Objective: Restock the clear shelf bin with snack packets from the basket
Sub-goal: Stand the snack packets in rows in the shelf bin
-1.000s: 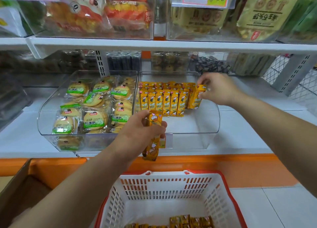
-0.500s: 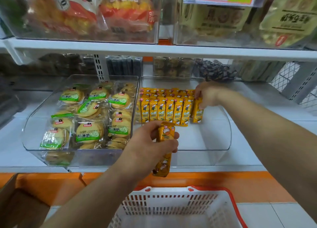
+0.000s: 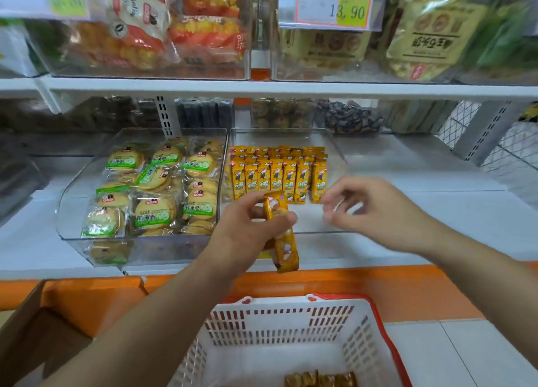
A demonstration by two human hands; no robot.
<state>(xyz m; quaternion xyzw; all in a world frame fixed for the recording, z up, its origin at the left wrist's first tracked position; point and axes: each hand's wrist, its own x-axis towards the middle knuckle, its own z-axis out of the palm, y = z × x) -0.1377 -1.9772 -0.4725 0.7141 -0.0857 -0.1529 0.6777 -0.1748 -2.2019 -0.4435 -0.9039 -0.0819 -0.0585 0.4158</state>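
Some snack packets (image 3: 286,252) in left grip (image 3: 247,235)

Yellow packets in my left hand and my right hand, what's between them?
Head view: only the bare floor of the clear bin lies between the left hand gripping yellow packets and the empty right hand.

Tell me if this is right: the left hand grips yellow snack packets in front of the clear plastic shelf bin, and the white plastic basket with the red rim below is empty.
Not empty. The head view shows the left hand gripping yellow snack packets before the clear plastic shelf bin, but the white red-rimmed plastic basket holds several brown-gold packets at its bottom.
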